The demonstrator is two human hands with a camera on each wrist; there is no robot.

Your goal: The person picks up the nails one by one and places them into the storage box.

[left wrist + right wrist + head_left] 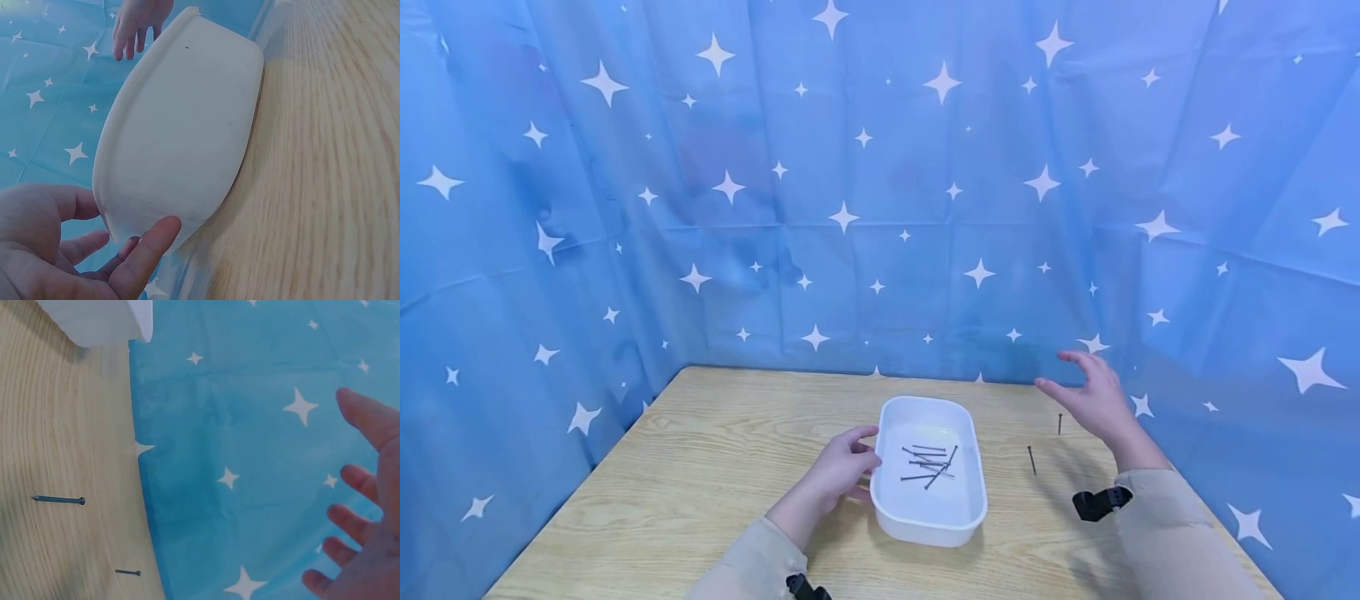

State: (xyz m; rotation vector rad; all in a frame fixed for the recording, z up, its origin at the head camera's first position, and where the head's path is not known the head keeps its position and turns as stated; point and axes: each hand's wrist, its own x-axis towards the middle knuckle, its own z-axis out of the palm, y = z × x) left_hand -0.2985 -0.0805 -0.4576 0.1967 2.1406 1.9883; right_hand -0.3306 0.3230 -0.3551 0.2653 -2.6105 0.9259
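A white plastic tray [928, 510] stands on the table with several dark nails [928, 463] lying crisscross on its bottom. My left hand [837, 469] is at the tray's left side, its fingertips against the wall and rim; from the left wrist, the fingers [149, 255] look loosely bent beside the wall. Well to the right of the tray, my right hand [1101, 406] is raised over the table, thumb and fingers spread, holding nothing. One loose nail [1032, 460] lies below and left of it, while another nail [1060, 424] is just under the hand.
The wooden table [700, 467] runs back to a blue curtain [880, 167] with white stars, which encloses it behind and on both sides. A black wrist camera [1102, 503] sits on the right sleeve.
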